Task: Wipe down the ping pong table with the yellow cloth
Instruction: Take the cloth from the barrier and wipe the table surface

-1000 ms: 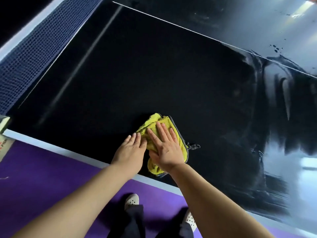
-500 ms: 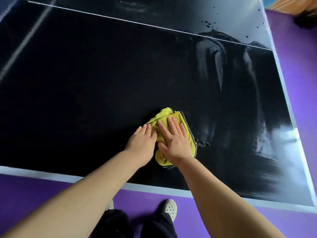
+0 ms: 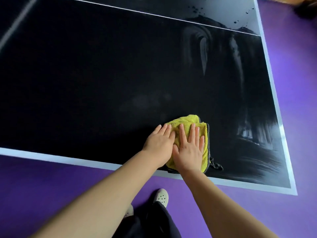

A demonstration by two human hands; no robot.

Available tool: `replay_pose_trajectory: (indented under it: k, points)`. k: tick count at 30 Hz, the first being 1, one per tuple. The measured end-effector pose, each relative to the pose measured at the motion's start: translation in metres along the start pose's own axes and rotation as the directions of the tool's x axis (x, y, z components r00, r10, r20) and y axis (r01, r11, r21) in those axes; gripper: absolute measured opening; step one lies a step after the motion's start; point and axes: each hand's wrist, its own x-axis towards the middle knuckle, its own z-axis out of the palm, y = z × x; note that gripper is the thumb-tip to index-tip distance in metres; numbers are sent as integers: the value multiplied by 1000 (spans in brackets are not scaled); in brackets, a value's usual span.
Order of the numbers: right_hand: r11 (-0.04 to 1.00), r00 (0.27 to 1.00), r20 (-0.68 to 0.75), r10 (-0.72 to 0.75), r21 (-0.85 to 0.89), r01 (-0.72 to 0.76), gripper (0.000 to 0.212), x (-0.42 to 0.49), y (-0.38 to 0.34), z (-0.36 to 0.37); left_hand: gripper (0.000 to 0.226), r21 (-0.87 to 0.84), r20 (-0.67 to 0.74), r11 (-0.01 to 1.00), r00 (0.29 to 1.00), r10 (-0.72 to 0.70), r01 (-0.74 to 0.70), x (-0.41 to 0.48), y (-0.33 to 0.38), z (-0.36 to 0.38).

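Cloth [image 3: 187, 121], yellow, is pressed onto the worktop [image 3: 103, 74] by the left hand [image 3: 159, 143] and right hand [image 3: 188, 150], fingers straight.

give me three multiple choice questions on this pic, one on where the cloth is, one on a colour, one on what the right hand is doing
1. Where does the cloth lie on the table?
A. by the far white line
B. by the near edge, toward the right corner
C. hanging off the right edge

2. What colour is the floor?
A. purple
B. green
C. grey

3. How is the right hand?
A. curled in a fist beside the cloth
B. lifted off the table
C. flat on the cloth, fingers straight

Answers:
1 B, the cloth sits just inside the near edge, right of the middle.
2 A, purple shows all around the table.
3 C, its palm and straight fingers press on the cloth.
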Motion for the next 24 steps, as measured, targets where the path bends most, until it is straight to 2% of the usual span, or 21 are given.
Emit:
replay_pose_trajectory:
  k: [5, 12, 19, 24]
  points:
    - [999, 999, 25, -34, -21, 34, 72, -26, -51, 19, 52, 32, 5, 998, 999, -50, 50, -47, -31, 16]
    - [965, 958, 128, -256, -18, 260, 77, -45, -166, 49, 53, -5, 4, 963, 963, -269, 269, -128, -126, 44]
    - [875, 847, 260, -464, -19, 484, 70, -50, -278, 80, 53, -37, 39, 875, 875, -482, 483, -196, -216, 68]
    - [770, 745, 295, -598, -46, 636, 69, -50, -322, 98, 59, -80, 107, 809, 812, -574, 582, -229, -249, 83]
